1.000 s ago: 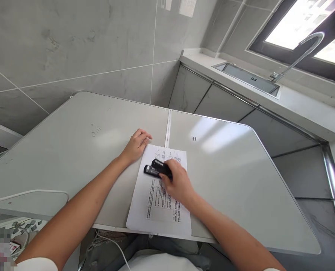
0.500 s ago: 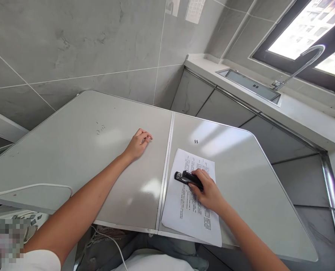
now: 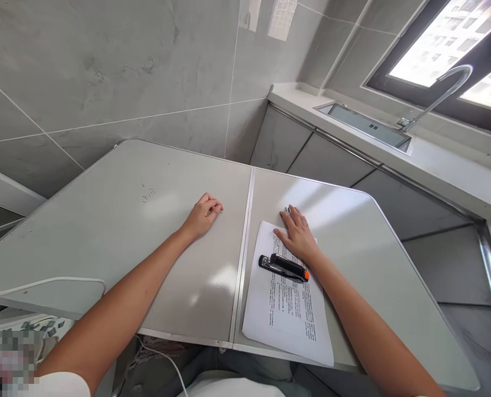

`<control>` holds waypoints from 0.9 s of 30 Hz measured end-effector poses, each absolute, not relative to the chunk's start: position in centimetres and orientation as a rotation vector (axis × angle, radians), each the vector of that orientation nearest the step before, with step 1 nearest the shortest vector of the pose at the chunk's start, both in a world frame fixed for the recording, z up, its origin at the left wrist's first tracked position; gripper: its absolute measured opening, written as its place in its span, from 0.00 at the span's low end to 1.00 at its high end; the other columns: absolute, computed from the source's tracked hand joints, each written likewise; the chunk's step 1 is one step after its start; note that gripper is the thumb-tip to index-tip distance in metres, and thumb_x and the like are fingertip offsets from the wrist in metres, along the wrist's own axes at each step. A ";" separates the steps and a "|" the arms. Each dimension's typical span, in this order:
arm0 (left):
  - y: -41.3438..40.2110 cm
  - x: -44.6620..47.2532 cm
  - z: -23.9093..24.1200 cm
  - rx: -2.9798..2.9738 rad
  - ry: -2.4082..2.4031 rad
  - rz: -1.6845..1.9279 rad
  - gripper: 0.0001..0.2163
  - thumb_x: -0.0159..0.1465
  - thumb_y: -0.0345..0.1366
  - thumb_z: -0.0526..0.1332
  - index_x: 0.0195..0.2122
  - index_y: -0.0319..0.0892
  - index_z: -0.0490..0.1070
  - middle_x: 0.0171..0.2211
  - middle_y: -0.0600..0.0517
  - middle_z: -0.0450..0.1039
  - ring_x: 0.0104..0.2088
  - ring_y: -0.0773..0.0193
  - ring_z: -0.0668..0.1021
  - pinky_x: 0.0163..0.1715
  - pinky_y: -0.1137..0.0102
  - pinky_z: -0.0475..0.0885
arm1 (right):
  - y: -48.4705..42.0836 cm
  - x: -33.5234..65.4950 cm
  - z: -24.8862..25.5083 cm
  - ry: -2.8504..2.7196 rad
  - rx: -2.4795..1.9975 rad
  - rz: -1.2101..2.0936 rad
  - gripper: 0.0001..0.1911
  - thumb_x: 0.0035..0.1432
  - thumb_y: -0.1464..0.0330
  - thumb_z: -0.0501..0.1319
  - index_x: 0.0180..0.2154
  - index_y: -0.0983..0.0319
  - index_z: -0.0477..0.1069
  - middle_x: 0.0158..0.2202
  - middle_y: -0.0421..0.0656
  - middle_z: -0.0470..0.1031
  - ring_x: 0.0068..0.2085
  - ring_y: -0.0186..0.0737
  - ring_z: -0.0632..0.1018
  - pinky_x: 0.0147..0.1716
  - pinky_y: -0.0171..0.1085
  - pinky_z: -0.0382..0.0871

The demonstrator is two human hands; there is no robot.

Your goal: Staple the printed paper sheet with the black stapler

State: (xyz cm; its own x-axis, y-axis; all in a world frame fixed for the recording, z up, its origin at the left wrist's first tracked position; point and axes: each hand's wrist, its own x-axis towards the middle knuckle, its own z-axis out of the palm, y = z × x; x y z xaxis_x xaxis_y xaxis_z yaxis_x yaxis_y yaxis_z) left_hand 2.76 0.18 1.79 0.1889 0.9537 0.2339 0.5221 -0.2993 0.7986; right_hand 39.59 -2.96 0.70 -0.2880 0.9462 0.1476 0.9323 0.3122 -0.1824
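Note:
My left hand (image 3: 203,216) rests on the left half of the table, loosely closed, with nothing visible in its fingers. Over the top edge of the printed paper (image 3: 255,314), my right hand (image 3: 298,236) is stretched out with its fingers apart. Its fingertips are at some small grey staple strips (image 3: 287,209), partly covering them. Just below that hand, a black stapler (image 3: 289,268) with an orange end lies on the paper, and no hand holds it. The paper lies on the right half of the table, its lower corner at the front edge.
The folding table (image 3: 179,292) has a metal seam (image 3: 242,259) down its middle. A white cable (image 3: 50,279) crosses its left front part. Small dark marks (image 3: 148,193) show on the left half. Behind on the right stands a counter with a sink (image 3: 365,127) and faucet (image 3: 452,82).
My right hand has let go of the stapler, leaving it on the paper, and has moved up to the staple strips. My left hand has stayed in place.

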 end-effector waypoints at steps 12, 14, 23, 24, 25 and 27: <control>0.4 2.7 1.7 1.930 1.368 0.957 0.13 0.73 0.38 0.56 0.39 0.43 0.80 0.40 0.49 0.70 0.34 0.64 0.73 0.37 0.66 0.71 | -3.1 35.0 0.4 -2.490 -1.681 0.172 0.41 0.74 0.46 0.44 0.77 0.57 0.38 0.77 0.49 0.48 0.77 0.58 0.49 0.70 0.73 0.42; 0.4 2.7 1.8 1.927 1.371 0.964 0.12 0.73 0.38 0.57 0.39 0.43 0.80 0.40 0.49 0.70 0.34 0.64 0.72 0.37 0.66 0.71 | -3.0 34.0 0.6 -2.469 -1.667 0.206 0.41 0.74 0.45 0.44 0.77 0.57 0.39 0.77 0.49 0.48 0.77 0.58 0.49 0.70 0.74 0.40; 0.6 2.8 1.7 1.913 1.363 1.008 0.12 0.71 0.38 0.58 0.37 0.43 0.81 0.39 0.50 0.71 0.33 0.65 0.71 0.35 0.66 0.68 | -2.4 28.9 1.6 -2.525 -1.492 0.315 0.40 0.74 0.47 0.47 0.77 0.58 0.43 0.77 0.50 0.49 0.78 0.55 0.46 0.70 0.72 0.38; 0.6 2.8 1.7 1.885 1.360 1.032 0.12 0.71 0.39 0.58 0.37 0.43 0.81 0.39 0.50 0.71 0.33 0.65 0.71 0.35 0.66 0.68 | -2.3 28.0 1.6 -2.524 -1.484 0.320 0.39 0.74 0.47 0.47 0.76 0.59 0.44 0.77 0.50 0.49 0.78 0.55 0.45 0.70 0.72 0.38; 0.7 2.7 1.7 1.834 1.353 1.068 0.11 0.70 0.39 0.59 0.37 0.44 0.81 0.39 0.50 0.71 0.33 0.64 0.71 0.36 0.66 0.67 | -2.2 27.0 1.6 -2.520 -1.482 0.326 0.39 0.74 0.47 0.46 0.76 0.60 0.45 0.77 0.51 0.49 0.78 0.54 0.44 0.70 0.72 0.37; 0.9 2.5 1.8 1.639 1.308 1.187 0.10 0.69 0.40 0.60 0.36 0.44 0.80 0.38 0.50 0.72 0.33 0.64 0.71 0.36 0.67 0.67 | -2.0 25.2 1.5 -2.501 -1.504 0.335 0.39 0.74 0.48 0.45 0.76 0.61 0.46 0.77 0.51 0.49 0.78 0.54 0.43 0.70 0.73 0.37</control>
State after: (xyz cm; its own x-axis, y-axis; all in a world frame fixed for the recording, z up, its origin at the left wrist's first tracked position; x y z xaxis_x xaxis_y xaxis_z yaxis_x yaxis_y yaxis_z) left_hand 2.51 0.93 1.82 0.0630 0.9732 0.2213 0.3147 -0.2299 0.9209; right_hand 25.16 -1.97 1.46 -0.4606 0.8857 0.0573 0.8395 0.4557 -0.2958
